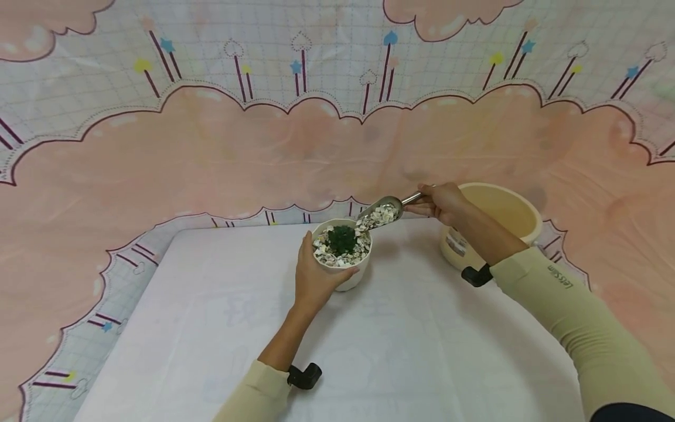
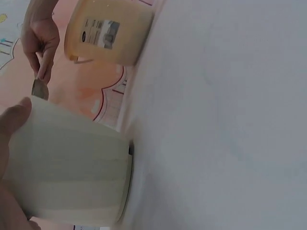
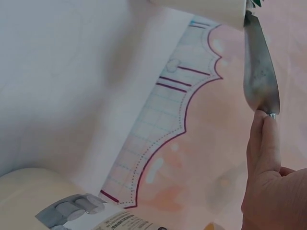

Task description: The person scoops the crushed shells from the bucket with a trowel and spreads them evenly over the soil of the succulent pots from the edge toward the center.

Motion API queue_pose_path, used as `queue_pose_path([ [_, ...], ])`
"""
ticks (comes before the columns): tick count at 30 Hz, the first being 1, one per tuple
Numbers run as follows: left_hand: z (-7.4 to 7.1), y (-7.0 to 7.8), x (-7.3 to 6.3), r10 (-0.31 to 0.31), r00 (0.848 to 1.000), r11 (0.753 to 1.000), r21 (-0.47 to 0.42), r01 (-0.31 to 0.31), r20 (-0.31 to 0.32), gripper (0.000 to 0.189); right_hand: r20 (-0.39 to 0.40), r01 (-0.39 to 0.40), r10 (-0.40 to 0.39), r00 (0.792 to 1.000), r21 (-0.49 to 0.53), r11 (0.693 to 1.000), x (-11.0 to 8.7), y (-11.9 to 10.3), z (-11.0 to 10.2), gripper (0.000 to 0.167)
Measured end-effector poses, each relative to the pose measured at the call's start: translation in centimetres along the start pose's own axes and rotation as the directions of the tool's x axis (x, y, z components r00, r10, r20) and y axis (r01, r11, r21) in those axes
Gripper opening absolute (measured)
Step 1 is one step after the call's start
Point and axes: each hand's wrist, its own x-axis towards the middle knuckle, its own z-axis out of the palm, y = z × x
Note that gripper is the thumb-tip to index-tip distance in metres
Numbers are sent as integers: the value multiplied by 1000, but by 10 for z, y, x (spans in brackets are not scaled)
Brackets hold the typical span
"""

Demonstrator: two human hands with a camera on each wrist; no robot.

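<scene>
A white plant pot (image 1: 352, 280) stands on the white table, with a small dark green plant (image 1: 342, 239) in its middle and pale stone chips (image 1: 329, 258) around it. My left hand (image 1: 314, 280) grips the pot's near left side, thumb and fingers spread round its wall; the left wrist view shows the pot wall (image 2: 72, 163) close up. In my right hand (image 1: 442, 202) is the handle of a metal scoop (image 3: 261, 67). Light stone chips (image 1: 382, 216) fill the scoop, whose tip reaches the pot's right rim, tilted down toward it.
A cream bucket (image 1: 529, 225) with a printed label (image 2: 100, 33) stands at the table's back right, behind and under my right forearm. The white table (image 1: 221, 340) spreads in front and to the left. A patterned cloth (image 1: 263, 158) hangs behind the table's back edge.
</scene>
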Motion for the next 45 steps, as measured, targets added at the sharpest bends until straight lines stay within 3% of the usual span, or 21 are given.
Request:
queue_pose_path([
  [5, -7, -5, 5, 36, 997, 999, -35, -33, 63, 127, -14, -1, 1, 1000, -7, 1000, 0, 1, 1, 29],
  [12, -18, -12, 14, 28, 986, 998, -56, -19, 162, 129, -13, 2, -2, 1000, -20, 1000, 0, 0, 3, 29],
  [17, -11, -7, 6, 23, 995, 993, -117, -11, 98, 134, -6, 3, -3, 1000, -3, 1000, 0, 0, 4, 29],
  [21, 0, 2, -2, 7, 1000, 997, -71, -7, 7, 136, -6, 0, 0, 1000, -14, 1000, 1, 1, 4, 30],
  [26, 4, 5, 0, 29, 998, 999, -18, -30, -48, 131, -11, 6, -7, 1000, -22, 1000, 3, 0, 5, 30],
  [38, -14, -8, 16, 78, 993, 994, -84, -70, 92, 126, -17, 17, -18, 1000, -29, 999, 4, -3, 4, 30],
  [42, -14, -3, 15, 54, 991, 994, -98, -42, 120, 126, -21, 18, -19, 1000, -37, 999, 5, -4, 3, 29],
  [45, -10, 5, 10, 12, 995, 996, -92, -2, 102, 130, -25, 16, -17, 1000, -47, 999, 4, -5, 3, 29],
])
